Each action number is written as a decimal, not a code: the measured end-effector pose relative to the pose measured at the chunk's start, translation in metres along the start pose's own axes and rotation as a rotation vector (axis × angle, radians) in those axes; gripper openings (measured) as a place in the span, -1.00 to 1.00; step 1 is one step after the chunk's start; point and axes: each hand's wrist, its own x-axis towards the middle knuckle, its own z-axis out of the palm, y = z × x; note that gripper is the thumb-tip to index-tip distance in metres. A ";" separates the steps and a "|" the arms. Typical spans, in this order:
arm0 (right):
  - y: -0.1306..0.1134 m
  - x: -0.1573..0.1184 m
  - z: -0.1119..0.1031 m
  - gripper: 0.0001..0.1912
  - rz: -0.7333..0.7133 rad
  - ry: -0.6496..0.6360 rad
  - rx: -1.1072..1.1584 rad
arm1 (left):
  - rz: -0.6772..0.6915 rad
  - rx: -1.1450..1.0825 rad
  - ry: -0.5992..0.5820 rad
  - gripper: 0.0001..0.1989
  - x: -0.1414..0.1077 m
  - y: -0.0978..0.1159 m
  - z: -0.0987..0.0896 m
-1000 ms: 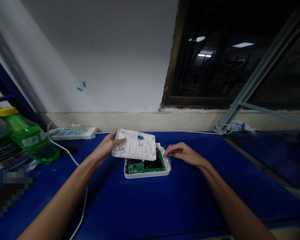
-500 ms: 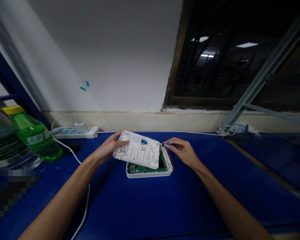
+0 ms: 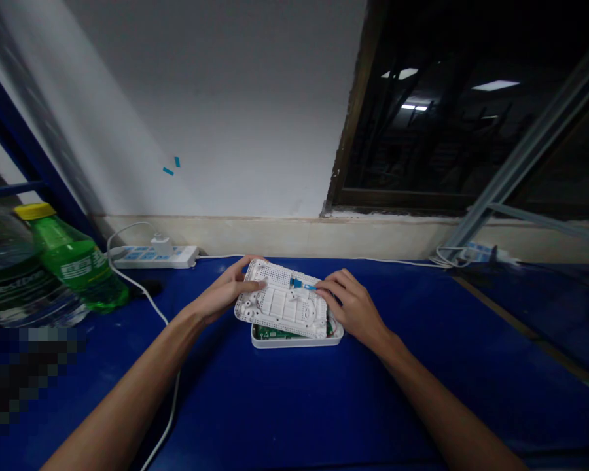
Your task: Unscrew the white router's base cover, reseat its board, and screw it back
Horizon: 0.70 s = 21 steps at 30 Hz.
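Observation:
My left hand [image 3: 230, 291] grips the left end of a white perforated plastic cover [image 3: 279, 304], thumb on its ribbed inner face. The cover is tilted above a white casing [image 3: 294, 343] with a green circuit board [image 3: 273, 333] inside, and hides most of the board. A blue fibre-optic adapter [image 3: 295, 283] sits near the cover's upper middle. Between its fingertips my right hand [image 3: 352, 304] pinches a small blue-and-white fibre-optic connector [image 3: 309, 287], lined up with the adapter from the right. Whether it is seated inside, I cannot tell.
A white power strip [image 3: 184, 257] with a plugged-in adapter lies along the wall, its white cable [image 3: 169, 418] running down the left of the blue table. Green [image 3: 86, 268] and clear [image 3: 14, 281] bottles stand at left. A metal frame [image 3: 495, 180] rises at right.
My right hand has moved left, bringing the connector from beyond the casing's right side to the adapter on the cover. The cover has shifted slightly right and down, still in my left hand.

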 end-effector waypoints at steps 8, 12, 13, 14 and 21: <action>-0.002 0.001 0.013 -0.90 0.120 0.096 0.062 | 0.015 0.004 0.014 -0.46 0.000 -0.002 0.000; 0.000 0.000 0.018 -0.93 0.187 0.162 0.141 | 0.001 -0.002 0.008 -0.48 0.000 -0.001 0.001; 0.000 0.000 0.019 -0.93 0.186 0.168 0.148 | -0.002 0.000 0.005 -0.48 0.000 0.000 0.001; 0.001 0.000 0.018 -0.92 0.177 0.168 0.146 | -0.004 0.002 0.001 -0.48 0.000 0.000 0.001; 0.004 0.001 0.002 -0.84 -0.114 -0.020 0.014 | -0.007 -0.003 -0.030 -0.48 0.000 -0.002 -0.002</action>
